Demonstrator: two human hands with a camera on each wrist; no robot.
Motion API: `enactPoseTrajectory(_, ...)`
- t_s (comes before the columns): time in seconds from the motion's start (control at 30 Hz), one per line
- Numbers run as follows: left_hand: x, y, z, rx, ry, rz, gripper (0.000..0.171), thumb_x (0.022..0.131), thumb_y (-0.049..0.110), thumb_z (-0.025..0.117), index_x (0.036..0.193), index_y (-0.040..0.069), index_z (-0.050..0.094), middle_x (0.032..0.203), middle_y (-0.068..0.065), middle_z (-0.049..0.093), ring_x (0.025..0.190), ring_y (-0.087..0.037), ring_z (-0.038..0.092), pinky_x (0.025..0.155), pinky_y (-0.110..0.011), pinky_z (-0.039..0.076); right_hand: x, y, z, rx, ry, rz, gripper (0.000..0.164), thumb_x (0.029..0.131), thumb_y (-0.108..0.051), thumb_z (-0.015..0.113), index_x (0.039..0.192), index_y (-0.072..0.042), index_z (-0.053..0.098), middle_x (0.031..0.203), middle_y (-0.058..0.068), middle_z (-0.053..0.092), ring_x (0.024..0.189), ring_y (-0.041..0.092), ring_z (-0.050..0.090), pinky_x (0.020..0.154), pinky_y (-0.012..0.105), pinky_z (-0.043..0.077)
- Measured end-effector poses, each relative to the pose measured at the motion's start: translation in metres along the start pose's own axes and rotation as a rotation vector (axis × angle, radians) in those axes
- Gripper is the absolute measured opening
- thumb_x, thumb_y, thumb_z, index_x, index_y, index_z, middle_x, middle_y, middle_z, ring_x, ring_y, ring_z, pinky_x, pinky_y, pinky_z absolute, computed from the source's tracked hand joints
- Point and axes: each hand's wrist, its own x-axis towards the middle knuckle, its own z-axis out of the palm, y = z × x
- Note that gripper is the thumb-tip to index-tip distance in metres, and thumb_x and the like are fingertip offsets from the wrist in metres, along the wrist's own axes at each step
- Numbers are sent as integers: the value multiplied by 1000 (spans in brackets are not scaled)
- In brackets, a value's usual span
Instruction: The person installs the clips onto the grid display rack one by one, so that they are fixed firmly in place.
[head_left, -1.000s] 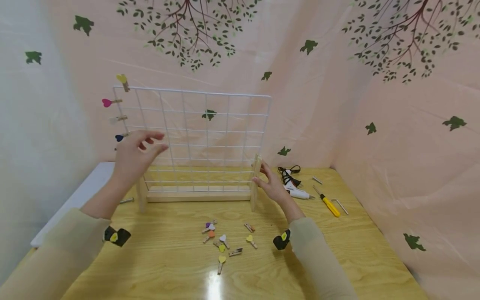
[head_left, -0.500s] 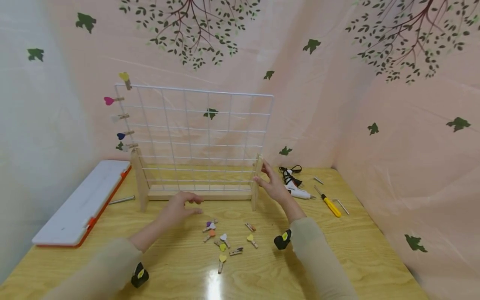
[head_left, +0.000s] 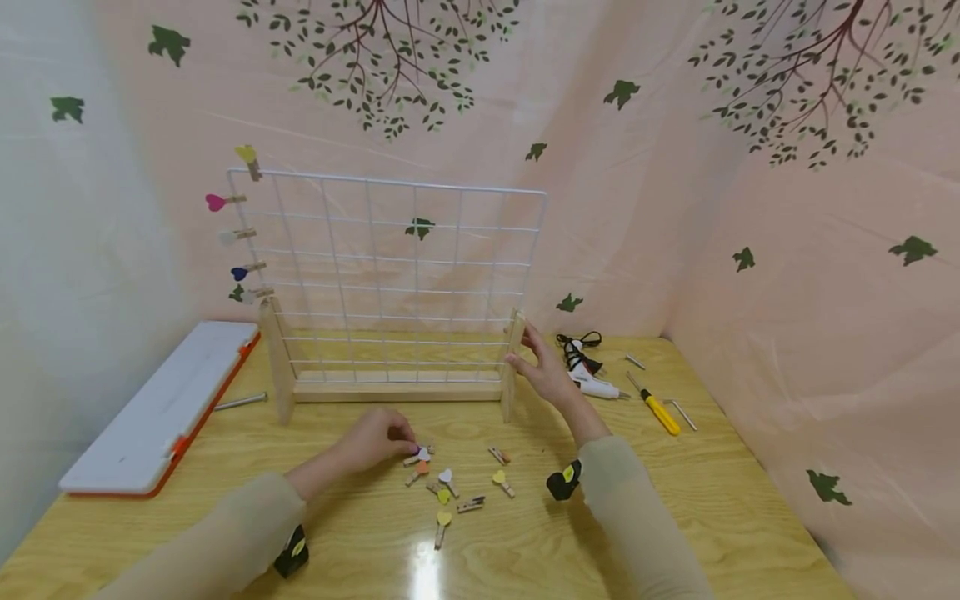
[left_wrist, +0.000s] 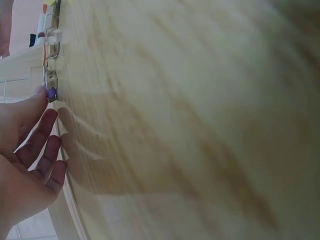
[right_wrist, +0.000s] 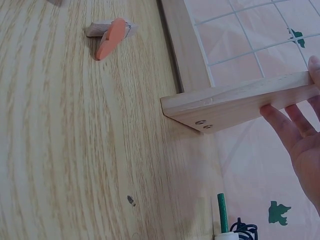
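My left hand [head_left: 378, 437] is low at the table, its thumb and fingertips pinching a clothespin with a purple heart [left_wrist: 51, 93] at the back of a loose pile. Several other small heart clothespins lie beside it, among them a white one [head_left: 447, 476], an orange one [head_left: 422, 468] and a yellow one [head_left: 444, 518]. My right hand [head_left: 551, 372] grips the right upright of a wooden stand [head_left: 397, 392], thumb on one edge and fingers on the other. A white wire grid [head_left: 415, 192] stands upright in it, with clothespins clipped down its left side, including a pink heart [head_left: 215, 202].
A white case with an orange edge [head_left: 161, 400] lies at the left, a long bolt [head_left: 242, 402] beside it. Right of the stand are a glue gun [head_left: 596, 386], a yellow screwdriver [head_left: 662, 413], a hex key [head_left: 684, 414] and a small bolt [head_left: 635, 361].
My left hand has come down from the grid's left side to the loose clothespins and closed its fingertips on the purple one. My right hand has stayed on the stand.
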Motion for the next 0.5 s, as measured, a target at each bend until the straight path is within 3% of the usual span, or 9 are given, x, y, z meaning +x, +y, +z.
enactPoseTrajectory(0.33, -3, 5, -20, -93, 48, -37, 7, 82, 24, 63, 80, 18, 64, 75, 5, 63, 68, -7, 55, 58, -22, 46, -6, -28, 1, 20, -15, 33, 65, 89, -11, 52, 143, -14, 16, 137, 16, 33, 128, 33, 29, 83, 43, 47)
enactPoseTrajectory(0.5, -4, 20, -41, -148, 132, 2, 13, 85, 27, 59, 88, 16, 65, 82, -2, 65, 71, -16, 59, 58, -23, 47, -8, -31, 1, 18, -18, 61, 66, 90, -11, 51, 144, -14, 13, 139, 16, 31, 129, 32, 27, 85, 44, 46)
